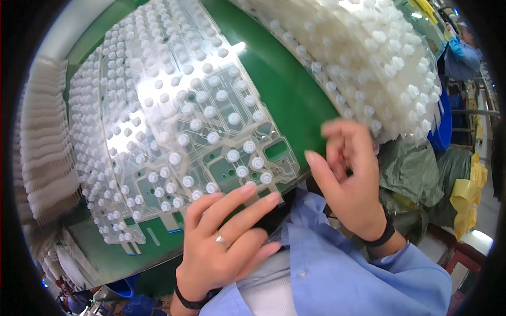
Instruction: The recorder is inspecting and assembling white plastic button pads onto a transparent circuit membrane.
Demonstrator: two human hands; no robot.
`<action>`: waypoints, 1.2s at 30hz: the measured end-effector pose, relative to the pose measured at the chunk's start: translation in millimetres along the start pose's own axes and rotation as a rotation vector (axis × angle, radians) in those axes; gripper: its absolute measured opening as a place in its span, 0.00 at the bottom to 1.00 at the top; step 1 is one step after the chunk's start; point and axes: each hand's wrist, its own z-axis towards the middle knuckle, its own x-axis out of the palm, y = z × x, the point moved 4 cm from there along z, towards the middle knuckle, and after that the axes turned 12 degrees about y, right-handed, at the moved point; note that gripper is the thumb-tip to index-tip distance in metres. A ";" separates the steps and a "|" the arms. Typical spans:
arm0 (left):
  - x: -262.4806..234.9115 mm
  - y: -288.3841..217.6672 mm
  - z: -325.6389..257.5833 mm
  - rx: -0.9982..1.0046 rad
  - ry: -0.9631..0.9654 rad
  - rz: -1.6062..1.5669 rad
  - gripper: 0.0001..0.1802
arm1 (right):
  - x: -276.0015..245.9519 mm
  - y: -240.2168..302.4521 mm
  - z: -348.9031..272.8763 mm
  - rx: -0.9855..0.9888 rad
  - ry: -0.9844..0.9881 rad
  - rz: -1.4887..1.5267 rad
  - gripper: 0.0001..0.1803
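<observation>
A clear membrane sheet [174, 121] studded with several small white rubber domes lies on the green table [287, 89]. My left hand [224, 237], wearing a ring, rests flat at the table's near edge, fingertips touching the sheet's near corner. My right hand [350, 176] hovers to the right of the sheet with fingers loosely curled, holding nothing that I can make out. It is close under a thick stack of more dome sheets [369, 58] at the upper right.
A pile of white moulded parts [45, 152] lines the left edge. Green bags [416, 176] and yellow material [466, 197] sit at the right. Another person in blue [464, 50] works at the far upper right.
</observation>
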 end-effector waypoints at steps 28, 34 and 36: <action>-10.0 21.1 -48.7 -0.243 -0.084 -0.130 0.11 | -171.6 9.8 8.1 -0.220 -0.336 0.530 0.27; -22.2 6.6 -45.8 -0.234 -0.144 -0.087 0.11 | -144.9 21.0 -4.5 -0.165 -0.694 -0.553 0.29; -26.3 5.1 -39.6 -0.144 -0.220 -0.131 0.14 | -129.3 37.3 -13.7 -0.263 -0.785 -0.538 0.25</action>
